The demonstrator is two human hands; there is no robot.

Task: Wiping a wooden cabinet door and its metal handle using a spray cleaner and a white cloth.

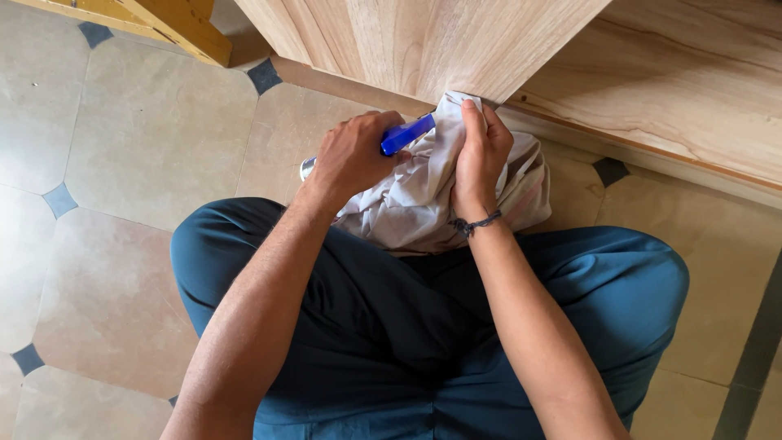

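**Hands, can and cloth at a wooden corner**

Cloth (423, 200), pale and crumpled, lies bunched over the lap of a person sitting cross-legged on the floor (138, 138), its top edge pushed up against the lower corner of a light wood panel (423, 41). The right hand (481, 155) has its grip closed on that upper fold, fingers curled over the fabric and pressing it to the panel's corner; a dark cord bracelet (476, 223) circles the wrist. The left hand (352, 156) is wrapped tight around a can (308, 168), of which only the metal bottom end shows at the hand's left, while a blue cap (406, 135) sticks out on the other side, pointing at the cloth and touching it just beside the right hand. Both hands sit close together, above dark teal trousers (383, 326). Beige tiles with small dark corner insets cover the floor, and a yellow wooden piece (175, 23) stands at the upper left, well apart from the hands.
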